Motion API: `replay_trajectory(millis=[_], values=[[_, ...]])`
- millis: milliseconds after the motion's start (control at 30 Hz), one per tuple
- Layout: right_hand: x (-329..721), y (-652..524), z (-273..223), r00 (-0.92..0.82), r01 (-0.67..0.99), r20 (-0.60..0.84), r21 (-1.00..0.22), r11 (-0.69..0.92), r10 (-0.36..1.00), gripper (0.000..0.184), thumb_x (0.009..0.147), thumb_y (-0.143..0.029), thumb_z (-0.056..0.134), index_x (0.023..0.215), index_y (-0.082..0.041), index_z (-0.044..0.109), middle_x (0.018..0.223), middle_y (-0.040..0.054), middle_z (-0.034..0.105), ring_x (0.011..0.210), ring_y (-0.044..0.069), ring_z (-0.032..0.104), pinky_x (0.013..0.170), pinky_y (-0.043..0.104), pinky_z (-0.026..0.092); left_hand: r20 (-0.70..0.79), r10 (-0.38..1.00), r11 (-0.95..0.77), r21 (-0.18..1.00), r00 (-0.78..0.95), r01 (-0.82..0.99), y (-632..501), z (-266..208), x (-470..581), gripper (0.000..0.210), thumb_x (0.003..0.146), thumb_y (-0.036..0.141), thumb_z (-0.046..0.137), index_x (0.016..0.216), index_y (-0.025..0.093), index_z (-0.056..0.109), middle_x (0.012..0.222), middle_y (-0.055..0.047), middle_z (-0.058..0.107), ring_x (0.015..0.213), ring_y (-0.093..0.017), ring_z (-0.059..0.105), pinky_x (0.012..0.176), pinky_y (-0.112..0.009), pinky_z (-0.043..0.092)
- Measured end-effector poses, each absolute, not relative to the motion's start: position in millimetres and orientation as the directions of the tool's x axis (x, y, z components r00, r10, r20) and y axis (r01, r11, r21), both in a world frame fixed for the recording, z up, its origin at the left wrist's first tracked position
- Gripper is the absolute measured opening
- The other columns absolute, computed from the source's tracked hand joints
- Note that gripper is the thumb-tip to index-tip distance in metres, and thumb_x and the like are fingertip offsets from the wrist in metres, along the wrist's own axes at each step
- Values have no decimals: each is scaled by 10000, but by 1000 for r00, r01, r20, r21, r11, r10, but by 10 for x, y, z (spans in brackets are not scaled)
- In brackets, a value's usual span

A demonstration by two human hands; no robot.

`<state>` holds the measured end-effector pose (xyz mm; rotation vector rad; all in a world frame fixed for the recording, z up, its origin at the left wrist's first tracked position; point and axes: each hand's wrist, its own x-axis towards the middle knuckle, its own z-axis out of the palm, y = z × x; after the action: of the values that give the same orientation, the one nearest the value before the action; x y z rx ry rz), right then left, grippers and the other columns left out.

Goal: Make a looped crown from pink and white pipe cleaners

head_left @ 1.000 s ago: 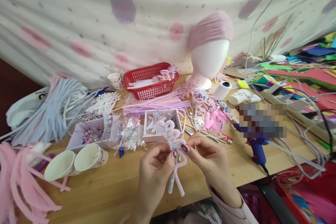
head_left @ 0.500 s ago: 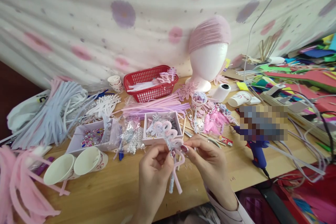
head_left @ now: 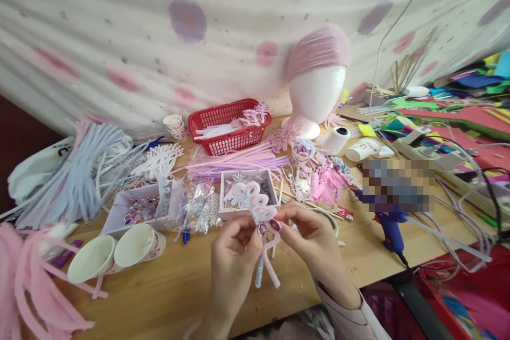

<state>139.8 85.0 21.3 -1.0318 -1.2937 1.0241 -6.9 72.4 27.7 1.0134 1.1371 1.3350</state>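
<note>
Between my hands, above the table's front part, is a pipe-cleaner flower (head_left: 260,203) with pale pink and bluish-white looped petals. Its twisted bluish stem (head_left: 259,271) hangs down beside a loose, bent pink pipe-cleaner end (head_left: 272,265). My left hand (head_left: 239,255) pinches the flower's base between thumb and fingers. My right hand (head_left: 308,234) has thumb and fingertips closed at the right side of the same base, by the pink pipe cleaner. Just behind the petals sits a white box (head_left: 274,186) holding small silvery ornaments, partly hidden by the flower.
Two paper cups (head_left: 137,247) and pink pipe cleaners (head_left: 35,287) lie at left. A box of gems (head_left: 115,218), a red basket (head_left: 211,146) and a foam head (head_left: 316,93) stand farther back. At right are a blue glue gun (head_left: 390,234), cables and a power strip (head_left: 450,156).
Both hands stay closed at the flower's base. The flower has tilted slightly, and the hanging pink end has shifted a little to the right and up.
</note>
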Motion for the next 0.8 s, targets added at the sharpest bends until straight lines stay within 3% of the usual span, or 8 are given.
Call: replay_trajectory(millis=[433, 533, 700, 800], values=[[1340, 898, 163, 70, -123, 200, -970, 208, 977, 54, 799, -222, 792, 753, -238, 769, 711, -4, 668, 678, 132, 595, 635, 254, 455, 24, 998, -34, 987, -66, -157, 763, 276, -63, 72, 829, 186, 693, 819, 196, 764, 810, -18, 757, 724, -131, 707, 660, -175, 562], [1303, 908, 139, 113, -125, 206, -967, 220, 972, 59, 795, -207, 783, 751, -246, 769, 717, -6, 684, 680, 131, 599, 632, 251, 449, 94, 990, -103, 991, -107, -83, 772, 279, -45, 89, 837, 166, 672, 799, 196, 746, 811, -16, 737, 707, -129, 692, 641, -183, 562], [1248, 921, 110, 173, -107, 210, -967, 230, 962, 91, 803, -179, 750, 737, -241, 758, 719, -7, 689, 689, 127, 597, 649, 243, 444, 342, 920, -306, 932, -190, 196, 760, 269, -43, 113, 803, 98, 668, 812, 193, 728, 848, -16, 700, 692, -125, 659, 591, -184, 539], [1256, 932, 114, 157, -99, 206, -970, 223, 966, 75, 804, -192, 755, 745, -239, 751, 725, -8, 684, 694, 130, 604, 650, 241, 455, 308, 933, -281, 946, -184, 161, 766, 257, -60, 112, 813, 109, 670, 827, 198, 736, 857, -18, 704, 714, -130, 666, 618, -191, 549]])
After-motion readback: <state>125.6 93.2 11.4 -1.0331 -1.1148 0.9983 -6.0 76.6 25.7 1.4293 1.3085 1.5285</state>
